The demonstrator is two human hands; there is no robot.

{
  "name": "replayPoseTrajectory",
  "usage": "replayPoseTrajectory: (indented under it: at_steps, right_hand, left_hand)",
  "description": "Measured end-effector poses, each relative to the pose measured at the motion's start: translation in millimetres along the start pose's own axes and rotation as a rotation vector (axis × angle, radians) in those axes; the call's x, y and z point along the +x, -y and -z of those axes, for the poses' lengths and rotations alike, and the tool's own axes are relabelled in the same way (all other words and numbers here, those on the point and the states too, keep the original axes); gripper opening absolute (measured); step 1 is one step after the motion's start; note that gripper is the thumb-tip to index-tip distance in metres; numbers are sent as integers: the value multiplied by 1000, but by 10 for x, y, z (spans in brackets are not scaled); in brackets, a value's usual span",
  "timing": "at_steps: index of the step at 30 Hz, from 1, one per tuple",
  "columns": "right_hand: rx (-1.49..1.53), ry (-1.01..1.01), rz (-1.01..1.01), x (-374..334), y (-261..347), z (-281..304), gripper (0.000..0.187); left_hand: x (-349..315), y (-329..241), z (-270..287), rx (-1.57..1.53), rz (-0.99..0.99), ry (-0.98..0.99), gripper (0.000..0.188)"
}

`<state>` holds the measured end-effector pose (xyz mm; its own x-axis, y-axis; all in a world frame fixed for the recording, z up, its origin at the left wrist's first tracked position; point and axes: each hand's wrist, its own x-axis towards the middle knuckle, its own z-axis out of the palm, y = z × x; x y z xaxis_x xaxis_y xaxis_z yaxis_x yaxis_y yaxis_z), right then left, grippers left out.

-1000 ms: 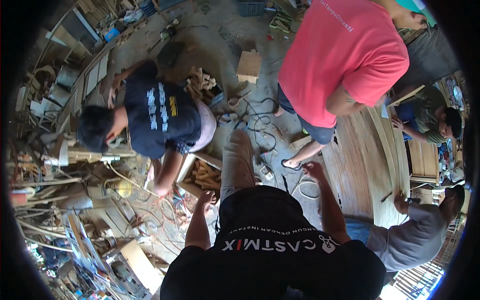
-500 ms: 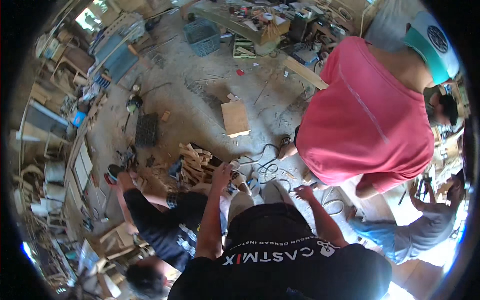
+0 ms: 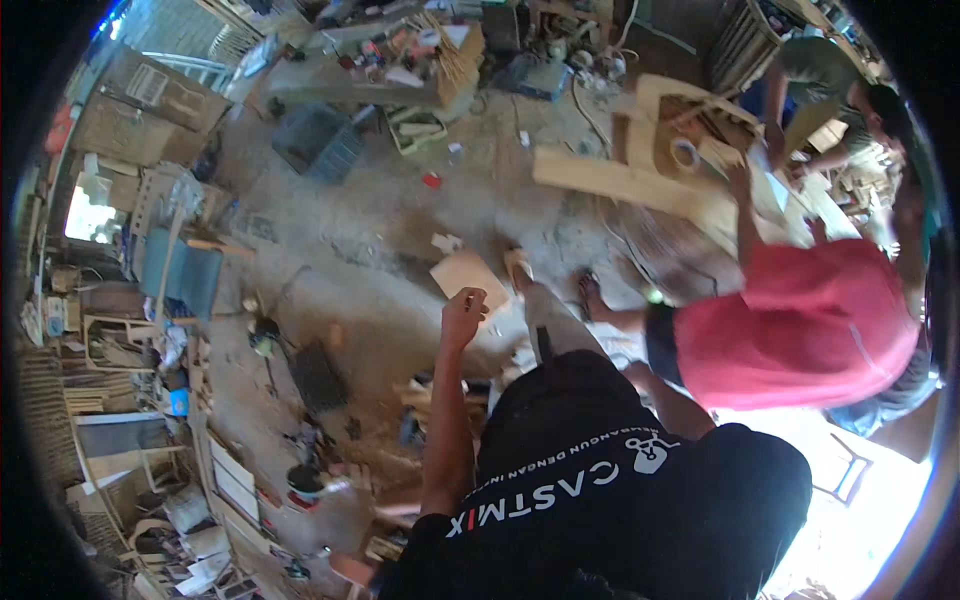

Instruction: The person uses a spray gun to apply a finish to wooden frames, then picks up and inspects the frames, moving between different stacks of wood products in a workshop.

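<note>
My left hand (image 3: 465,314) is raised in front of me with its fingers curled closed; what they hold, if anything, I cannot make out. Just beyond it, a flat-topped light wooden block (image 3: 462,275) sits on the floor, partly covered by the hand. My right hand (image 3: 638,374) hangs low beside my right hip, close to a co-worker's dark shorts. Its fingers are blurred and partly hidden. One of my feet (image 3: 518,268) is stepped forward beside the wooden block.
A co-worker in a red shirt (image 3: 800,330) bends at the right over a long wooden board (image 3: 630,185). A tape roll (image 3: 685,154) and a curved wooden frame (image 3: 655,100) lie there. Ahead are a blue crate (image 3: 318,143) and cluttered bench (image 3: 400,75); a dark crate (image 3: 318,375) stands left.
My body has moved forward and the view has turned. The wooden block is now near my left hand. The wood pile has dropped behind my left arm; the red-shirted co-worker now leans over the boards.
</note>
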<state>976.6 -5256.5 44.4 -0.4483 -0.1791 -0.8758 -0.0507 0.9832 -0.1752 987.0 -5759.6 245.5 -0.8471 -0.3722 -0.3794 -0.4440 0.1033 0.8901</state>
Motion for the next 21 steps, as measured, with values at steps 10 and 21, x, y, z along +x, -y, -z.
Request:
replayPoseTrajectory:
  at_steps: [10,21]
  right_hand:
    - [915,-21,3,1211,1253,712,39]
    - [646,-458,-183,863,2528,1031,21]
  left_hand:
    - [2911,-454,1425,493,59,-2,38]
    - [5345,-1067,2215,673,75,333,29]
